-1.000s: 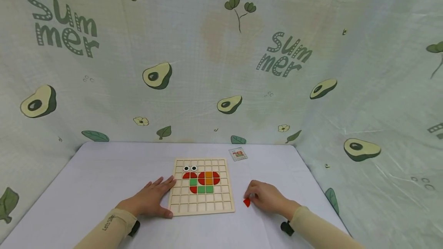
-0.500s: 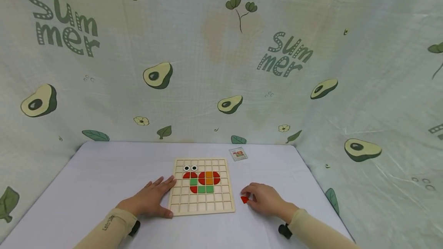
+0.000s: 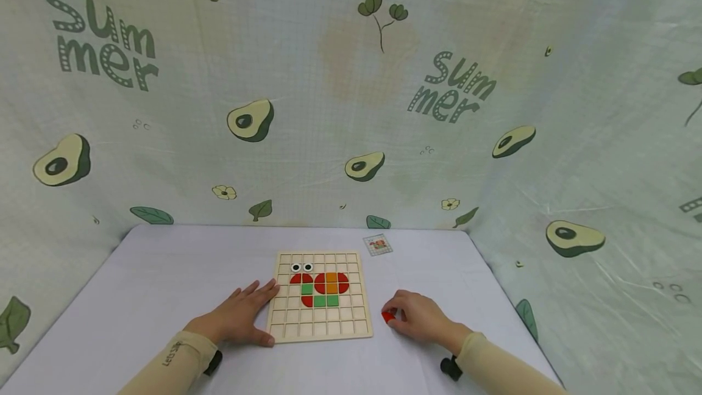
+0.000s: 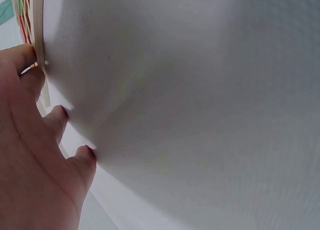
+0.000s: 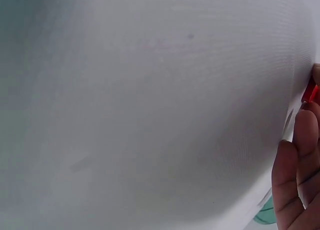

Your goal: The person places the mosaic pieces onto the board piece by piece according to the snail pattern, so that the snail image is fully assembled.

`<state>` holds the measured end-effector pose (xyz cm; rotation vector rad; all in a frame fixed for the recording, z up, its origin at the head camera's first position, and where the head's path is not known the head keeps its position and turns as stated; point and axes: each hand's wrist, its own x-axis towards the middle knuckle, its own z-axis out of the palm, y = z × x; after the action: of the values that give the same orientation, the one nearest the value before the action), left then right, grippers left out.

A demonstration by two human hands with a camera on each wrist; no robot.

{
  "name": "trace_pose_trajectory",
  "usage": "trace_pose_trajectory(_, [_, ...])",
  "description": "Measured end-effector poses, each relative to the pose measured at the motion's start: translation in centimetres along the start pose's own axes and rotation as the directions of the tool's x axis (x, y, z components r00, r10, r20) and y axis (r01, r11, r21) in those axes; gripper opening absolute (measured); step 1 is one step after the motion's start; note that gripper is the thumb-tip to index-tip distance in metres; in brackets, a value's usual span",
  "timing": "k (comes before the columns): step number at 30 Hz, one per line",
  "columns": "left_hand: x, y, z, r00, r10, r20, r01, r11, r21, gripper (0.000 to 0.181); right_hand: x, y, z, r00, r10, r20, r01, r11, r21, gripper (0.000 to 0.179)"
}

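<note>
A square wooden grid board (image 3: 326, 328) lies on the white table, with red, green and orange tiles and two eye tiles (image 3: 302, 267) in its cells. My left hand (image 3: 237, 317) lies spread at the board's left side, its fingertips and thumb touching the edge; in the left wrist view its fingers meet the board's rim (image 4: 39, 20). To the right of the board, my right hand (image 3: 421, 317) pinches a small red tile (image 3: 387, 316) low over the tabletop. Fingers partly cover that tile, also in the right wrist view, where its red side (image 5: 310, 92) shows.
A small picture card (image 3: 378, 244) lies on the table beyond the board's far right corner. Patterned cloth (image 3: 307, 78) hangs behind and on both sides of the table (image 3: 192, 261).
My right hand has shifted slightly left and turned the red tile in its fingers, so less of it shows. My left hand and the board have stayed still.
</note>
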<state>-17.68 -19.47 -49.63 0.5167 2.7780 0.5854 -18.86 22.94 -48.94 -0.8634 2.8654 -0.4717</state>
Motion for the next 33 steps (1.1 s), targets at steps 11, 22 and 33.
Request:
trace_pose_trajectory(11, [-0.02,0.15,0.02,1.0,-0.003,0.004,0.003,1.0,0.002,0.112,-0.1,-0.07,0.1,1.0,-0.019,-0.016,0.019,0.999,-0.026,0.019])
trace_pose_trajectory(22, [0.06,-0.17,0.09,1.0,-0.016,0.021,0.016,1.0,0.004,0.114,0.19,0.01,-0.12,1.0,-0.023,-0.016,0.022,1.0,-0.016,0.019])
trace_pose_trajectory(33, [-0.11,0.02,-0.12,0.999,-0.016,0.028,0.016,1.0,0.008,0.114,-0.02,-0.52,-0.32,1.0,-0.003,-0.013,0.003,1.0,0.012,0.023])
